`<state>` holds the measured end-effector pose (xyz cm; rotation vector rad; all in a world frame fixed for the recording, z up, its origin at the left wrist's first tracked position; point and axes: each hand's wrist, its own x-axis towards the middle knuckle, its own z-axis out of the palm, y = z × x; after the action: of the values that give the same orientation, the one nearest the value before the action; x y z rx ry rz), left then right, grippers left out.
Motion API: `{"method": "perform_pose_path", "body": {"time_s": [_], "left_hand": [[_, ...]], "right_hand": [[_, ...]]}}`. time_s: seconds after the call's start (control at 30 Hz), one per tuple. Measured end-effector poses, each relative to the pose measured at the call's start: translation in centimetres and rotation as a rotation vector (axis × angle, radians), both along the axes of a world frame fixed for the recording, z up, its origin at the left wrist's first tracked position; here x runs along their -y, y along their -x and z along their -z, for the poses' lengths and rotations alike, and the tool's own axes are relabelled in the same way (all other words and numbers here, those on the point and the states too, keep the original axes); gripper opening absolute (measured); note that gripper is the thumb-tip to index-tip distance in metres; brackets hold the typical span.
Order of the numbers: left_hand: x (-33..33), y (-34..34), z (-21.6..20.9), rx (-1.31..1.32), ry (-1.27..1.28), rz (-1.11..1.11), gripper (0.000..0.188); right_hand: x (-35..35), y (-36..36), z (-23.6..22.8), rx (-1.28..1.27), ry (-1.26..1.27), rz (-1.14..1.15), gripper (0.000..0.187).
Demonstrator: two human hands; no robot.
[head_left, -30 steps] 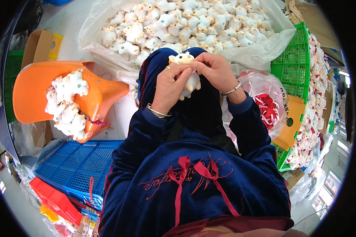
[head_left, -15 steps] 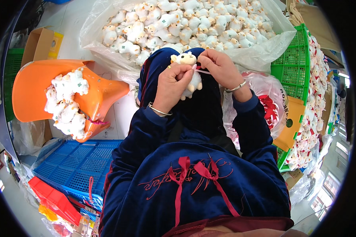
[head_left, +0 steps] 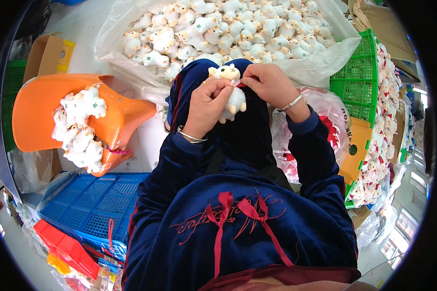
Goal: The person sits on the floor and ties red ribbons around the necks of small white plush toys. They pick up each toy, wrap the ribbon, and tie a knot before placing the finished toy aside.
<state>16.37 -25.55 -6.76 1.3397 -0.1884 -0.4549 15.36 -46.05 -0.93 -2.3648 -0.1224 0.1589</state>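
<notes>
Both hands are raised over the lap, closed on one small plush sheep (head_left: 230,92). The left hand (head_left: 206,109) wraps its fluffy white body from the left and below, thumb across the front. The right hand (head_left: 269,82) pinches at the sheep's neck from the right, fingertips narrowed on what looks like a bit of red there; I cannot tell exactly what it is. The sheep stands roughly upright, cream head on top, its long axis running away from the person, squarely between the hands. Just beyond lies a clear plastic bag (head_left: 320,58) heaped with the same soft sheep. To the left an overturned orange plastic stool (head_left: 126,114) cradles more, and a hard green crate (head_left: 357,87) stands at the right.
</notes>
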Motion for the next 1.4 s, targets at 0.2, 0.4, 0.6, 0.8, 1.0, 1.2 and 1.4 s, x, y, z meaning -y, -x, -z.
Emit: {"method": "perform_pose_path", "body": {"time_s": [0.2, 0.4, 0.6, 0.8, 1.0, 1.2, 1.4], "left_hand": [[-0.3, -0.3, -0.3, -0.072, -0.045, 0.028, 0.011], [-0.3, -0.3, -0.4, -0.018, -0.062, 0.018, 0.012], [-0.4, -0.4, -0.7, -0.044, -0.057, 0.059, 0.012], [-0.4, -0.3, -0.9, -0.104, -0.009, 0.068, 0.013], [-0.4, -0.5, 0.0, -0.049, -0.005, 0.085, 0.013], [-0.6, -0.7, -1.0, -0.133, 0.011, 0.121, 0.013], [-0.7, -0.8, -0.3, -0.024, -0.04, 0.112, 0.013]], "right_hand": [[-1.8, 2.3, -2.7, 0.349, 0.269, -0.09, 0.013], [-0.6, 5.6, -2.8, -0.247, -0.404, -0.157, 0.013], [0.1, 4.4, -0.9, -0.5, -0.641, 0.357, 0.019], [-0.5, 3.8, 1.2, -0.481, -0.679, 0.216, 0.014], [-1.5, 3.0, 1.0, -0.399, -0.725, 0.261, 0.013], [-2.5, 2.5, 1.1, -0.218, -0.65, 0.255, 0.01], [-1.5, 1.8, 2.0, -0.066, -0.478, 0.148, 0.011]]}}
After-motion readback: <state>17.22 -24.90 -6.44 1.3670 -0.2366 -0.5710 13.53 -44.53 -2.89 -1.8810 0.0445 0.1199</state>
